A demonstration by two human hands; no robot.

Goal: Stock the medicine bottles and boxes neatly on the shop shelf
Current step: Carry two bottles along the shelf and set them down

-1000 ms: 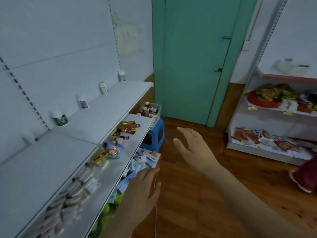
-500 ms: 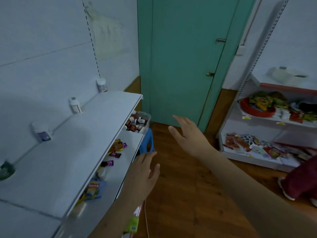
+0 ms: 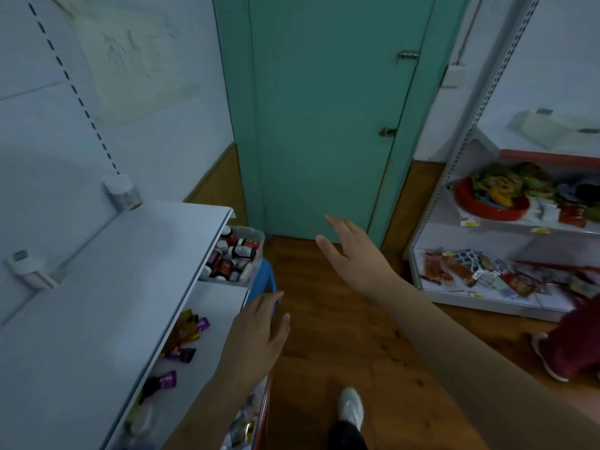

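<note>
A clear plastic bin (image 3: 256,236) full of small medicine bottles (image 3: 234,254) sits on a blue stool (image 3: 265,277) past the end of the white shelf (image 3: 107,287). Two white bottles stand at the shelf's back, one (image 3: 123,192) far and one (image 3: 27,267) nearer. My left hand (image 3: 259,332) hovers with relaxed fingers beside the lower shelf's end, short of the stool. My right hand (image 3: 352,251) reaches forward over the floor, fingers spread, holding nothing.
Sweet wrappers (image 3: 186,336) lie on the lower shelf. A teal door (image 3: 328,108) stands ahead. Another shelving unit (image 3: 487,228) with packets and a red bowl (image 3: 487,203) is at the right. A person's shoe (image 3: 548,358) is at the right edge; my own shoe (image 3: 350,407) is on the wooden floor.
The view has moved forward along the shelf toward the bin and door. Both hands stay empty and extended, now nearer the stool.
</note>
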